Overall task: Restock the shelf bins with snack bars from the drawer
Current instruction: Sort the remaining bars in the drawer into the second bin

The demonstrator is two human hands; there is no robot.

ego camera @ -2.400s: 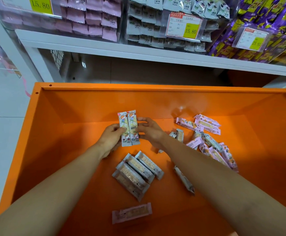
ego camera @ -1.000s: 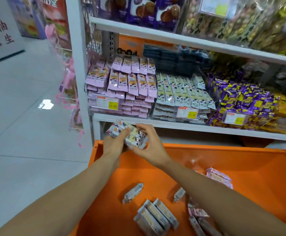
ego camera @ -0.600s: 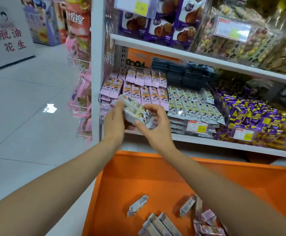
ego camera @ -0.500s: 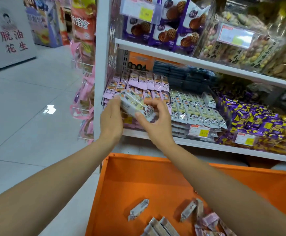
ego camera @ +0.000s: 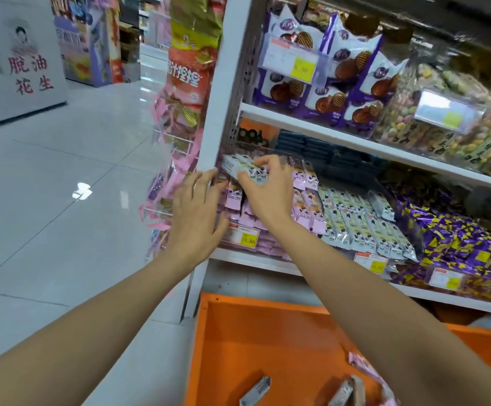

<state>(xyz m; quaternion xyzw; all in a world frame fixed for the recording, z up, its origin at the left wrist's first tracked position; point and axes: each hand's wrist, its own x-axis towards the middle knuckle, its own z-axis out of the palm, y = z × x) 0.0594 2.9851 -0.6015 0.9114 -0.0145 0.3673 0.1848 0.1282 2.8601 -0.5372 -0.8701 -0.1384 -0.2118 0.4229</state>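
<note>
1. The right hand is at the centre of the frame. Its fingers are curled round a small bundle of snack bars, pinching it between thumb and fingertips just above the pink bars in the leftmost shelf bin.
2. The left hand is just beside it, a little lower left, with fingers straight and spread, holding nothing (whether the tips touch the bundle, I cannot tell).
3. The step in hand, as I judge, is laying the bundle into this bin. It is better to lower it flat and in line with the rows already there.
4. The left hand can steady the front rows so that none slides over the bin wall.
5. The white upright stands very near on the left, so the bundle should go in from the right side.
6. Loose bars lie in the orange drawer at the bottom of the frame, so more trips seem needed.
</note>
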